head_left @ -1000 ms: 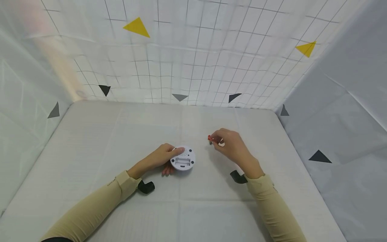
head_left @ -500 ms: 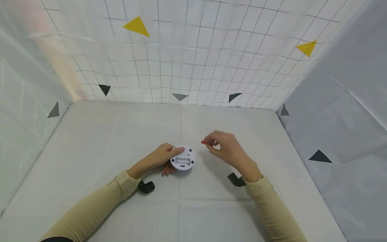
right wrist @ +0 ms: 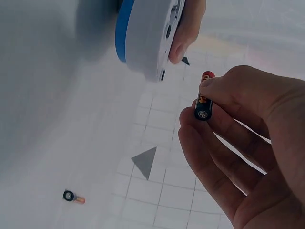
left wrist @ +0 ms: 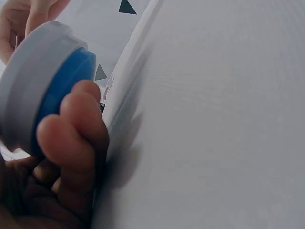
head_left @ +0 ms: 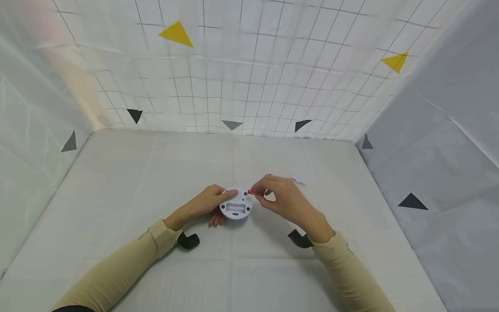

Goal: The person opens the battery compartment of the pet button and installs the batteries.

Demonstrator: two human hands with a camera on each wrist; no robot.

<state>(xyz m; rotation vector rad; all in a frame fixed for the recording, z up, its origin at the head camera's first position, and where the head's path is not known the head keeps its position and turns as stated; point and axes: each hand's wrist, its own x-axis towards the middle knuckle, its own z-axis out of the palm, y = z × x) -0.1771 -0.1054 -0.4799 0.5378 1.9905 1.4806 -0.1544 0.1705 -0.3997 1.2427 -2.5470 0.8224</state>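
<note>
My left hand (head_left: 206, 201) grips a round white device (head_left: 238, 214), thumb on its upturned underside and fingers beneath. That underside has speaker holes, dark round feet and an uncovered battery compartment (head_left: 235, 208) with no battery in it. The device's other face is blue (left wrist: 71, 78), as the left wrist view shows. Between thumb and fingers, my right hand (head_left: 286, 199) pinches a red and black battery (right wrist: 204, 98). In the head view the battery's red end overlaps the device's right rim, above the compartment.
Another battery (right wrist: 74, 196) lies on the white table in the right wrist view. Beyond the right hand, a small white piece (head_left: 299, 182) rests on the table (head_left: 187, 160). White sheets with grid lines and triangles enclose the back and sides.
My right hand has moved left and slightly toward me, bringing the battery to the device and uncovering the small white piece behind it. The left hand and device have stayed still.
</note>
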